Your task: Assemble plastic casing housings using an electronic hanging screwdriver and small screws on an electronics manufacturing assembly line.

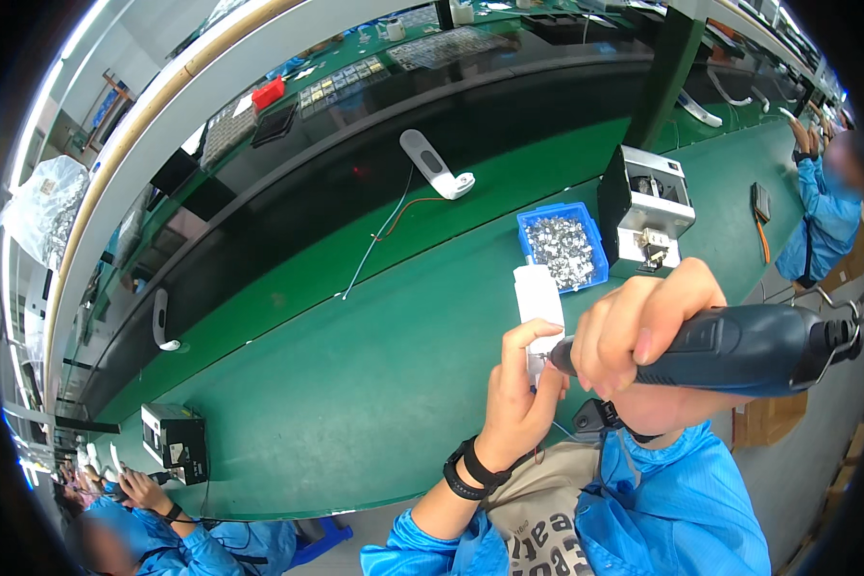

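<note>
My left hand [520, 398] grips a white plastic housing [538, 296], long and narrow, near its lower end. Wrapped round a dark electric screwdriver [744, 350] is my right hand [634, 326]. The screwdriver lies nearly level, its tip pointing left and meeting the housing's lower end between my left fingers. What the tip touches there is too small to make out. Just beyond the housing stands a blue bin [600, 264] full of small metal parts [559, 248].
Right of the bin is a black and silver machine [648, 206]. A white and grey device [437, 165] with wires lies farther back, and another device [160, 322] at left. A co-worker [830, 206] sits at right, another [163, 528] at lower left. A green post [667, 77] rises behind.
</note>
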A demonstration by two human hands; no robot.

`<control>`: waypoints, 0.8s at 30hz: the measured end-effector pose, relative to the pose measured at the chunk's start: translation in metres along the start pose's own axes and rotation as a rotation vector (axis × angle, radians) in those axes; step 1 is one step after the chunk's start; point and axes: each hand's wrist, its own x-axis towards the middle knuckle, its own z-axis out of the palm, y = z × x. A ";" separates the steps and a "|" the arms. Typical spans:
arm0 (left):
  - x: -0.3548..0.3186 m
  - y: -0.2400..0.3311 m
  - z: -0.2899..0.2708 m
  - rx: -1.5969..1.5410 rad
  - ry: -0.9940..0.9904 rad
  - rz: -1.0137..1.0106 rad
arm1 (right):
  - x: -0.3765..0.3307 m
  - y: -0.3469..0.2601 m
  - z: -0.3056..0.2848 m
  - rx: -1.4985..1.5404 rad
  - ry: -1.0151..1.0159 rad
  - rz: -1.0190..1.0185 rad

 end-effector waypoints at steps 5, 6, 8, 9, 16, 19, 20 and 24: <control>0.002 -0.002 -0.001 0.019 0.034 0.013 | 0.003 0.007 0.005 -0.039 0.058 0.042; 0.002 -0.001 0.000 0.033 0.052 0.024 | 0.005 0.008 0.005 -0.039 0.079 0.066; -0.002 0.000 -0.005 0.028 0.029 -0.051 | 0.003 0.019 0.008 -0.090 0.066 -0.041; -0.003 0.004 -0.005 0.045 0.027 -0.058 | 0.000 0.020 0.008 -0.098 0.062 -0.052; -0.005 0.003 0.005 0.091 -0.032 0.174 | -0.013 0.013 0.002 -0.093 0.106 -0.188; -0.008 0.013 -0.004 0.127 -0.120 0.094 | -0.015 0.009 -0.002 -0.065 0.107 -0.204; -0.005 0.014 -0.006 0.161 -0.129 0.178 | -0.017 0.006 -0.010 -0.058 0.116 -0.238; 0.011 0.018 -0.040 0.571 -0.110 0.136 | -0.025 -0.016 -0.044 -0.091 0.219 -0.307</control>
